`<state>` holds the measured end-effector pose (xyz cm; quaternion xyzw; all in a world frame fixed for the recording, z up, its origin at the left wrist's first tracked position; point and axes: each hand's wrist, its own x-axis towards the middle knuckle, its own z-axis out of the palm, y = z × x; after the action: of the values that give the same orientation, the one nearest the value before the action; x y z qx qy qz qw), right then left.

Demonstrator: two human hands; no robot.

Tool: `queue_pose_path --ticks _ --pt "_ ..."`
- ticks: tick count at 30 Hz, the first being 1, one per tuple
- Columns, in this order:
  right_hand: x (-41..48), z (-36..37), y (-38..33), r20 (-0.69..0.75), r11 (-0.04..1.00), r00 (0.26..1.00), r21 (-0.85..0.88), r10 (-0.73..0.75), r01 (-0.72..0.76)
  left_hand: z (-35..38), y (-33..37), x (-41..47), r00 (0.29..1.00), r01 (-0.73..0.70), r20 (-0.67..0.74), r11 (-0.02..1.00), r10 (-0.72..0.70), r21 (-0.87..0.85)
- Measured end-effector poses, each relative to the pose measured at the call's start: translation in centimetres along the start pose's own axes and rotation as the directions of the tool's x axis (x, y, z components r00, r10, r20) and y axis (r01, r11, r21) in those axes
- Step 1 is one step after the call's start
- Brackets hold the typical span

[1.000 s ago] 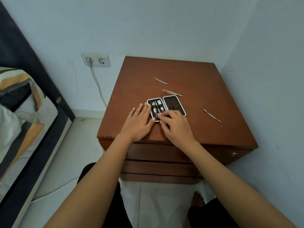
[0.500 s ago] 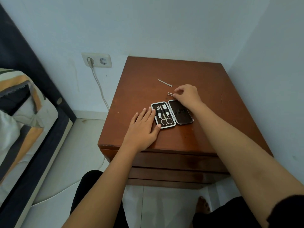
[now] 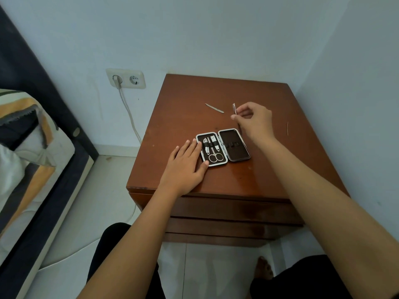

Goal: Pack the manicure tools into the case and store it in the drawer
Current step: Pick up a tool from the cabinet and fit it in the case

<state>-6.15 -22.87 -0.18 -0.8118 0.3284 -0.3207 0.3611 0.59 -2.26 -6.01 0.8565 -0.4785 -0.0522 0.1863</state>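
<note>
A small black manicure case [image 3: 234, 147] lies flat and unfolded on the brown nightstand [image 3: 269, 175]. Its left half holds scissors [image 3: 215, 156] and two other small tools under straps; its right half holds none. My left hand [image 3: 186, 167] lies flat on the nightstand, fingertips touching the case's left edge. My right hand [image 3: 253, 121] hovers behind the case's right half, pinching a thin metal tool [image 3: 235, 108] lifted off the wood. Another slim metal tool [image 3: 214, 108] lies further back on the top.
A thin wire-like piece [image 3: 287, 128] lies at the right of the top. Closed drawers [image 3: 233, 209] sit under the top's front edge. A wall socket [image 3: 125, 78] with a cable is on the left wall, and a bed [image 3: 32, 160] stands at far left. Walls close in behind and right.
My right hand left the case's front edge, reached back to the tools behind the case, and has lifted one thin tool off the nightstand. The left hand stayed by the case.
</note>
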Motion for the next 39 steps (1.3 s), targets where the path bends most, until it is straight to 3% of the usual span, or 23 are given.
queue_pose_path --ticks 4,10,20,25,31,39 --pt "-1.5 0.2 0.2 0.079 0.996 0.997 0.082 0.011 -0.017 -0.1 0.1 0.0 1.000 0.006 0.005 1.000 -0.006 0.007" --pt "-1.9 1.1 0.9 0.118 0.998 0.992 0.039 -0.053 0.049 -0.1 0.0 0.0 1.000 0.011 0.009 1.000 -0.011 0.019" --pt "0.0 1.5 0.8 0.215 0.986 0.972 -0.113 -0.098 0.124 0.2 -0.2 0.0 1.000 0.005 0.001 1.000 -0.005 0.015" --pt "-0.6 1.4 1.7 0.316 0.940 0.946 -0.296 -0.072 0.170 0.3 -0.3 0.1 1.000 -0.002 -0.008 1.000 0.002 0.017" --pt "-3.5 0.7 2.9 0.337 0.873 0.913 -0.343 -0.230 0.347 0.3 -0.3 0.1 1.000 0.001 -0.004 1.000 -0.001 0.012" --pt "-5.9 -0.2 3.8 0.402 0.873 0.896 -0.350 -0.188 0.341 0.1 -0.1 0.1 1.000 0.010 0.001 1.000 -0.010 0.014"
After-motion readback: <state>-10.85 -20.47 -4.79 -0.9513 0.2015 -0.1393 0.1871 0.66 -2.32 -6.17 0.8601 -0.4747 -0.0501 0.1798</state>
